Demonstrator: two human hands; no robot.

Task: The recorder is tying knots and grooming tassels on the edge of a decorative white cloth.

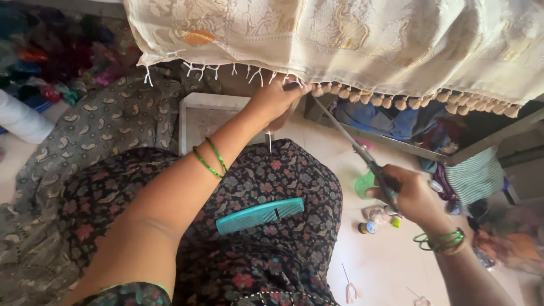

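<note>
Head view is showing my left hand [276,97] reaching up toward twelve o'clock, its fingers closing in a pinch on the fringe of the cream cloth [362,39] that is hanging across the top. That cloth is woven with pale gold patterns, and its lower edge is carrying a row of small tassels [419,102], running from the pinch toward three o'clock. My right hand [411,195], at about three o'clock, is wrapping fully around the handles of a pair of scissors [351,144]. The blades are pointing up toward eleven o'clock, with the tips arriving just beside my left fingers at the fringe; whether they are touching the threads I cannot tell. A teal comb [259,215] is lying on my lap at centre, on the dark flowered fabric. Green bangles are sitting on both wrists. Small thread spools [367,227] are resting on the floor near five o'clock, just below my right hand.
</note>
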